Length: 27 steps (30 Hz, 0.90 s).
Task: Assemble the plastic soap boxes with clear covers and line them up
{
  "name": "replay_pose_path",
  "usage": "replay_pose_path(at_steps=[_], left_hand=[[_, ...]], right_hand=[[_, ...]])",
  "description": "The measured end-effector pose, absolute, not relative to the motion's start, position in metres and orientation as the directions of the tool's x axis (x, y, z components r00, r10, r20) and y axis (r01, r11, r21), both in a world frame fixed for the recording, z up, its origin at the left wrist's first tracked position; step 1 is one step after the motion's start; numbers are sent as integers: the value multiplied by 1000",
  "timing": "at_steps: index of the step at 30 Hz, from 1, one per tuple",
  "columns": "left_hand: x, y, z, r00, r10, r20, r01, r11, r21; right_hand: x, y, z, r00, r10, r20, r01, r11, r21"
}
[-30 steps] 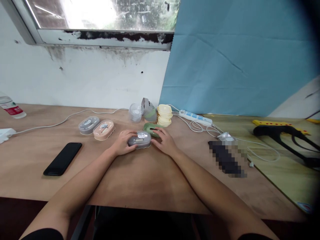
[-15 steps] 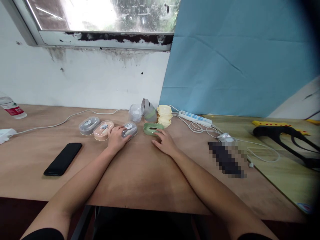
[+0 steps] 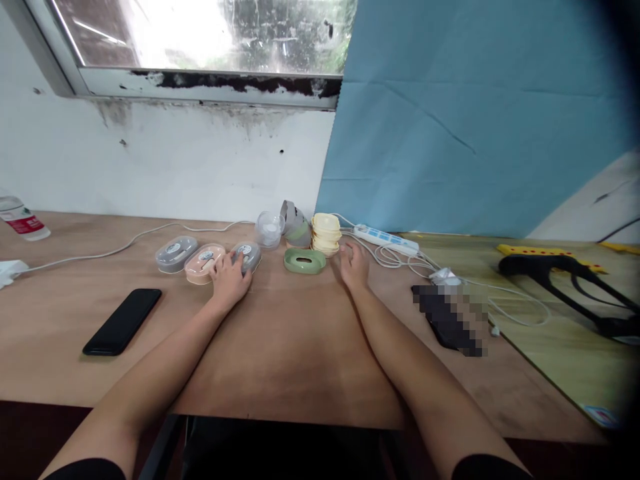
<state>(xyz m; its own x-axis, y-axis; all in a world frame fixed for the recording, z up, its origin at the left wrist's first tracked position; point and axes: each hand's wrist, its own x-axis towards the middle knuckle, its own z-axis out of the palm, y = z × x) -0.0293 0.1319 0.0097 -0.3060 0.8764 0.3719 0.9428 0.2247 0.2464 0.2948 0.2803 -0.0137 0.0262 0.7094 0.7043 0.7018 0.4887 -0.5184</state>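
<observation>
My left hand (image 3: 231, 280) rests on a small grey oval box (image 3: 249, 253) with a clear lid and a round label, its fingers over the near left part and thumb along the front. Just left of it are a similar pink box (image 3: 203, 265) and another grey box (image 3: 176, 255). A green oval piece with a slot (image 3: 304, 262) lies apart from both hands. My right hand (image 3: 355, 265) is open, its fingers slightly bent, beside a stack of pale yellow pieces (image 3: 326, 235); whether the fingertips touch the stack I cannot tell.
Behind the boxes stand clear covers (image 3: 269, 231) and a grey-green roll (image 3: 297, 225). A black phone (image 3: 123, 322) lies at the left, a bottle (image 3: 24, 219) farther back. At the right are a power strip (image 3: 386, 239), loose white cables and a black strap-like object (image 3: 560, 280).
The grey box under my left hand has slid left, closer to the pink box. My right hand has left the green piece and moved right, to the yellow stack.
</observation>
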Motion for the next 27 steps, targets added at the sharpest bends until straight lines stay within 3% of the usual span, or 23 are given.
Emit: replay_pose_path(at_steps=[4, 12, 19, 23, 27], left_hand=[[-33, 134, 8, -327, 865, 381, 939, 251, 236], [-45, 139, 8, -365, 841, 400, 925, 278, 259], [-56, 143, 8, -399, 817, 417, 911, 302, 280], [-64, 145, 8, -421, 798, 431, 903, 322, 286], [-70, 146, 10, -462, 782, 418, 884, 365, 294]], right_hand=[[291, 295, -7, 63, 682, 729, 718, 476, -507], [259, 321, 16, -90, 709, 699, 786, 482, -387], [260, 341, 27, -130, 806, 578, 805, 426, -414], [266, 343, 38, -208, 780, 591, 767, 504, -396], [272, 337, 48, -181, 744, 643, 738, 535, -411]])
